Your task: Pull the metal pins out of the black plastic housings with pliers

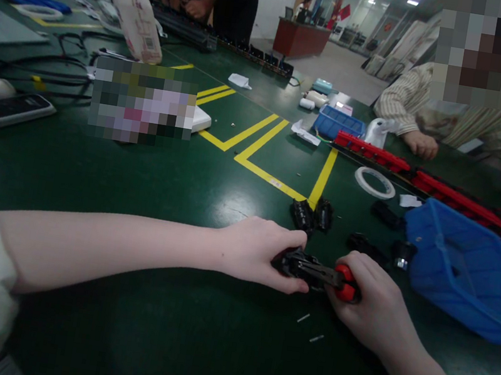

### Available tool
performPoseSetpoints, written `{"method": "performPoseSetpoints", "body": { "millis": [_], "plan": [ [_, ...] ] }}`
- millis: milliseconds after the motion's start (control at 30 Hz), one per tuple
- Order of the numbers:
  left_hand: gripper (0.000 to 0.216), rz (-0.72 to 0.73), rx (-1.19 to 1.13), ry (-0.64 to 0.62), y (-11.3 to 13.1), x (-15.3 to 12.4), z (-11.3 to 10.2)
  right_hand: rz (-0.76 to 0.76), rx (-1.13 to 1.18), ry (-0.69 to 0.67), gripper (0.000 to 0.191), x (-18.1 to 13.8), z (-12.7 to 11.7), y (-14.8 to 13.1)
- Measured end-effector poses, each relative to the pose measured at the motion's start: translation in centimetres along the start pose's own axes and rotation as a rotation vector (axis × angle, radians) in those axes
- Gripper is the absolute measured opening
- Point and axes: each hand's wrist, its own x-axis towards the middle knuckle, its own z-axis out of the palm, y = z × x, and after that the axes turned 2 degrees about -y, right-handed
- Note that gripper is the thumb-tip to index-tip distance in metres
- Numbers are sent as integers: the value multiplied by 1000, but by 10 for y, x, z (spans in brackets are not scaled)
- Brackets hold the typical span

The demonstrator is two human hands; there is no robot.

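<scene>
My left hand [264, 250] is closed around a black plastic part [287, 260], with the thumb below and the fingers above; much of the part is hidden in the grip. My right hand [374, 305] is wrapped around red-handled pliers [345, 284]. Their narrow dark jaws point left and meet the black part, but what exactly they pinch cannot be made out. Two similar black pieces [303, 215] lie just beyond my left hand. Beyond my right hand are more black parts [367, 247] and a black cylinder with a shiny band [403, 255]. Two thin pale slivers [303, 317] rest on the table below the pliers.
A large blue bin [478, 280] stands at the right, with a tape roll [375, 183] and a long red strip [458, 199] behind it. A smaller blue basket [339, 124] is farther back. Cables [27, 66] and a plastic packet [137, 20] lie left. Other people sit and stand around the table.
</scene>
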Motion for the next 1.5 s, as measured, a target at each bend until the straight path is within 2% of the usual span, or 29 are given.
{"method": "performPoseSetpoints", "body": {
  "millis": [267,567,767,900,1033,1167,1300,1400,1500],
  "plan": [
    [36,92,76,-23,-3,0,1,37,29,-31,8,0,-1,0],
    [34,84,166,-8,-4,0,3,41,23,-31,8,0,0,0],
    [39,144,81,-14,-3,0,1,25,31,-2,8,1,0,-1],
    [42,155,-75,-13,-4,0,-1,27,37,17,10,1,-1,-1],
    [45,69,-413,-40,-1,0,-4,21,35,40,9,0,-1,-1],
    [44,-70,-772,-141,3,0,-4,18,33,48,8,0,-1,-4],
    [35,-126,-1055,-216,6,1,-3,42,24,56,10,0,-3,-6],
    [22,-147,-1137,-273,8,1,-1,64,11,62,10,-1,-3,-5],
    [13,-153,-1084,-276,10,0,0,88,-12,61,9,-3,-1,-3]
  ]
}}
